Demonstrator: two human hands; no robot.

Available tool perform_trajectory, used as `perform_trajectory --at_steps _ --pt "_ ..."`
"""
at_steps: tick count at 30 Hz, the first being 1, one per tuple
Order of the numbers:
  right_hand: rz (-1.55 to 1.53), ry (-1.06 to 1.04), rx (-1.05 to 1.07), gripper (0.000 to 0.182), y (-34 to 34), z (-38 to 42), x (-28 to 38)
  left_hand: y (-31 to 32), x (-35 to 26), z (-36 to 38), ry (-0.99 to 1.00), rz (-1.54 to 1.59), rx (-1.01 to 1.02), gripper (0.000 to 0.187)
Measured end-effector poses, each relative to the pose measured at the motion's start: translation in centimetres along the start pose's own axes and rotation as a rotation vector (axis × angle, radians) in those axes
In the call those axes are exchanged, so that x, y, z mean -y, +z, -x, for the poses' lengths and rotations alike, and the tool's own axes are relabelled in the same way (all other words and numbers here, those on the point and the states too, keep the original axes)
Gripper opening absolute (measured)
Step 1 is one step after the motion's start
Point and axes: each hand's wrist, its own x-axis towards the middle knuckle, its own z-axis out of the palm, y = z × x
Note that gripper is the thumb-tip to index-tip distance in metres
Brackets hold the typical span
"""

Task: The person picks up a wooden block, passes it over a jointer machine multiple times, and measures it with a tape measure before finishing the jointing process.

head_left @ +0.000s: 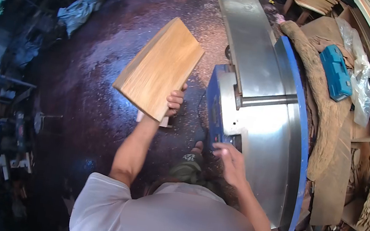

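Left of the metal-topped machine, a board conceals the palm of the person's left hand. At the machine's side, the right hand is blurred, contact indeterminable. Farther left of it, clutter is too dark to identify.

Thick wooden board aloft beside a metal-topped machine.
The pale, visibly grained rectangular board tilted diagonally, broad face up, gripped near its lower right edge by the left hand; the machine stood on the right, its long shiny bed edged in blue, a bar across it, the right hand at its near-left side.
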Motion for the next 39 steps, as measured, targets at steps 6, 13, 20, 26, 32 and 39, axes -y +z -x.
perform_trajectory --at_steps 6,13,20,26,32,39 --pt "0.046 -0.023 -0.066 0.034 -1.8 13.3 -1.7 1.0 15.7 3.1 0.01 0.187 0.262 0.058" --pt "0.09 -0.084 -0.134 0.075 -5.1 19.7 7.3 -0.5 30.1 2.6 0.182 -0.367 -0.055 0.057" --pt "0.708 0.174 -0.34 0.096 -12.4 22.5 9.6 -7.6 45.7 -3.5 0.328 -1.209 -0.544 0.076" --pt "0.969 0.247 -0.426 0.082 -18.8 25.8 3.5 -1.4 50.5 -5.6 0.055 -1.571 -0.354 0.1" --pt "0.977 0.257 -0.503 0.066 -20.2 25.8 -0.4 -5.6 55.8 -11.3 -0.025 -1.651 -0.412 0.095" --pt "1.148 0.152 -0.449 0.077 -21.4 20.4 -2.1 -6.1 52.8 -14.2 0.072 -1.607 -0.495 0.123"
